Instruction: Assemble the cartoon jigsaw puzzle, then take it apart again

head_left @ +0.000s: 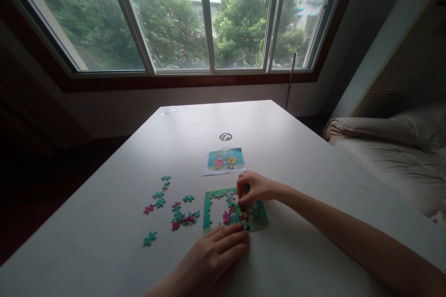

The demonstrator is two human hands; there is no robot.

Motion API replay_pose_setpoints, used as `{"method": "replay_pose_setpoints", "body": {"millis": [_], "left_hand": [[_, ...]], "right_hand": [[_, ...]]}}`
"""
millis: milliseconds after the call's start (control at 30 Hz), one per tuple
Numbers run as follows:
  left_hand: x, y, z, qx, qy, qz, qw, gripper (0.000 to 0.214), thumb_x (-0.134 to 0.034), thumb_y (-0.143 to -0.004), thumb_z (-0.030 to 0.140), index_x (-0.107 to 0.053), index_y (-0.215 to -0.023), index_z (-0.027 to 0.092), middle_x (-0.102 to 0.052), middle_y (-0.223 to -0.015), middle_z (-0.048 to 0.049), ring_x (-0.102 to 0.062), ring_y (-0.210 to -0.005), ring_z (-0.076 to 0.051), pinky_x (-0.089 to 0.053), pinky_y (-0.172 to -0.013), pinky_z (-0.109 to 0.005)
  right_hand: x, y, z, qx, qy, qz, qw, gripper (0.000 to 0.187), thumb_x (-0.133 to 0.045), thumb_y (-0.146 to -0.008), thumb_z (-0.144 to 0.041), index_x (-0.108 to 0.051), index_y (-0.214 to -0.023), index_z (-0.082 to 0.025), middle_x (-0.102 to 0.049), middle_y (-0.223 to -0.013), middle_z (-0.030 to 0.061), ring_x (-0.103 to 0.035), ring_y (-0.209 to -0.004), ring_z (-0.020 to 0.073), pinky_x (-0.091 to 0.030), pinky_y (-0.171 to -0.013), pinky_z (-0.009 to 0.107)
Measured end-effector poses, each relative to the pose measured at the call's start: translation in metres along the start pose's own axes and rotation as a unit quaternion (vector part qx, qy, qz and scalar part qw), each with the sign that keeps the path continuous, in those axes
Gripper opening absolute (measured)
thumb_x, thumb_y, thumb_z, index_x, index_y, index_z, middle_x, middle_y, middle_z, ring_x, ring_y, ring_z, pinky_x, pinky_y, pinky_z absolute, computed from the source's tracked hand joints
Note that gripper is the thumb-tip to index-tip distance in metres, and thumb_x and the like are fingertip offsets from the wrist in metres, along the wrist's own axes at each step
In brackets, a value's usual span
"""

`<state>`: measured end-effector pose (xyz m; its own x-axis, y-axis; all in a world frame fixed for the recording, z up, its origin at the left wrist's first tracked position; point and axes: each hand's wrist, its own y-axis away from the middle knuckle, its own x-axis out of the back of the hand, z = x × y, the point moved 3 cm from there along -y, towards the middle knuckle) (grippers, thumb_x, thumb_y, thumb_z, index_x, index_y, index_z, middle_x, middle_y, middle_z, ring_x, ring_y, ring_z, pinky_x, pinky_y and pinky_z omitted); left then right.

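Observation:
A small jigsaw puzzle (218, 209) with a teal border lies partly assembled on the white table (278, 158). My left hand (212, 253) rests flat at its near edge, fingers stretched out and touching the border. My right hand (254, 188) reaches over the puzzle's upper right part, fingertips pinched down on a piece there that I cannot make out clearly. Several loose teal and pink pieces (174, 211) are scattered to the left of the puzzle. A printed reference picture (224, 161) lies just beyond it.
A small round dark hole or ring (225, 137) sits further back on the table, and a clear scrap (169, 111) lies near the far edge. A cushioned sofa (393, 148) stands to the right. Large windows (209, 14) face trees and buildings.

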<state>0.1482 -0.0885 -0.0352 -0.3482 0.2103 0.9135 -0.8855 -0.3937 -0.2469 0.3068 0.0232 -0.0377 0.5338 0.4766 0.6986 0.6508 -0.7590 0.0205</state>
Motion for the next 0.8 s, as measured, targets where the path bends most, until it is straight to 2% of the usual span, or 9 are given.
{"method": "replay_pose_setpoints", "body": {"millis": [67,167,267,333,433,533,700,800], "left_hand": [[-0.001,0.001,0.0,-0.006,-0.012,-0.003,1.0,0.035,-0.041,-0.085,0.009,-0.047,-0.118,0.017,-0.054,-0.124,-0.0077,-0.043,-0.12,-0.02,-0.039,-0.099,-0.032],[-0.003,0.002,-0.001,-0.014,-0.033,-0.003,0.999,0.035,-0.041,-0.085,0.009,-0.047,-0.118,0.016,-0.053,-0.125,-0.0069,-0.042,-0.121,-0.02,-0.039,-0.099,-0.033],[-0.004,0.005,-0.003,-0.001,-0.052,0.028,0.998,0.035,-0.04,-0.085,0.009,-0.046,-0.119,0.017,-0.052,-0.126,-0.007,-0.041,-0.121,-0.02,-0.039,-0.099,-0.035],[-0.005,0.006,-0.006,0.029,-0.062,0.053,0.996,0.037,-0.039,-0.085,0.009,-0.045,-0.12,0.017,-0.051,-0.126,-0.0079,-0.042,-0.12,-0.02,-0.041,-0.098,-0.036],[-0.006,0.008,-0.01,0.081,-0.073,0.072,0.991,0.038,-0.04,-0.084,0.01,-0.045,-0.121,0.017,-0.051,-0.126,-0.0086,-0.043,-0.119,-0.021,-0.043,-0.096,-0.036],[-0.007,0.008,-0.011,0.102,-0.074,0.069,0.99,0.041,-0.042,-0.083,0.012,-0.045,-0.124,0.018,-0.048,-0.129,-0.0073,-0.041,-0.121,-0.022,-0.042,-0.098,-0.036],[-0.01,0.007,-0.014,0.104,-0.091,0.039,0.99,0.047,-0.045,-0.083,0.017,-0.038,-0.13,0.018,-0.042,-0.135,-0.0074,-0.037,-0.124,-0.024,-0.038,-0.099,-0.042],[-0.011,0.007,-0.015,0.096,-0.108,0.033,0.989,0.049,-0.046,-0.083,0.018,-0.037,-0.131,0.018,-0.042,-0.135,-0.0074,-0.039,-0.123,-0.025,-0.039,-0.098,-0.043]], "right_hand": [[0.0,-0.001,0.002,-0.006,-0.019,-0.001,1.0,0.016,-0.075,-0.055,-0.023,-0.066,-0.065,-0.014,-0.051,-0.061,-0.0026,-0.045,-0.064,0.0099,-0.035,-0.056,0.019],[-0.001,-0.004,0.011,-0.035,-0.123,-0.015,0.992,0.02,-0.072,-0.059,-0.029,-0.064,-0.067,-0.012,-0.048,-0.056,-0.004,-0.041,-0.055,0.0077,-0.031,-0.05,0.019],[0.003,-0.008,0.022,-0.063,-0.244,-0.008,0.968,0.026,-0.071,-0.06,-0.033,-0.06,-0.068,-0.011,-0.05,-0.057,-0.0035,-0.041,-0.054,0.007,-0.03,-0.049,0.019],[0.008,-0.008,0.026,-0.058,-0.273,-0.005,0.96,0.029,-0.073,-0.058,-0.033,-0.06,-0.069,-0.01,-0.051,-0.058,-0.0035,-0.041,-0.055,0.0067,-0.03,-0.05,0.019],[0.011,-0.007,0.029,-0.041,-0.248,-0.034,0.967,0.032,-0.076,-0.054,-0.032,-0.059,-0.071,-0.011,-0.045,-0.055,-0.0059,-0.037,-0.052,0.0059,-0.026,-0.047,0.018],[0.01,-0.005,0.031,-0.016,-0.2,-0.058,0.978,0.035,-0.078,-0.051,-0.033,-0.059,-0.072,-0.012,-0.041,-0.056,-0.0069,-0.035,-0.053,0.0059,-0.025,-0.046,0.018],[0.007,-0.003,0.03,0.027,-0.133,-0.03,0.99,0.038,-0.078,-0.05,-0.038,-0.057,-0.068,-0.012,-0.039,-0.06,-0.0064,-0.034,-0.056,0.0058,-0.026,-0.047,0.018],[0.005,-0.003,0.031,0.029,-0.112,-0.029,0.993,0.04,-0.077,-0.05,-0.042,-0.056,-0.067,-0.013,-0.038,-0.059,-0.0068,-0.033,-0.055,0.0055,-0.025,-0.045,0.018]]}}
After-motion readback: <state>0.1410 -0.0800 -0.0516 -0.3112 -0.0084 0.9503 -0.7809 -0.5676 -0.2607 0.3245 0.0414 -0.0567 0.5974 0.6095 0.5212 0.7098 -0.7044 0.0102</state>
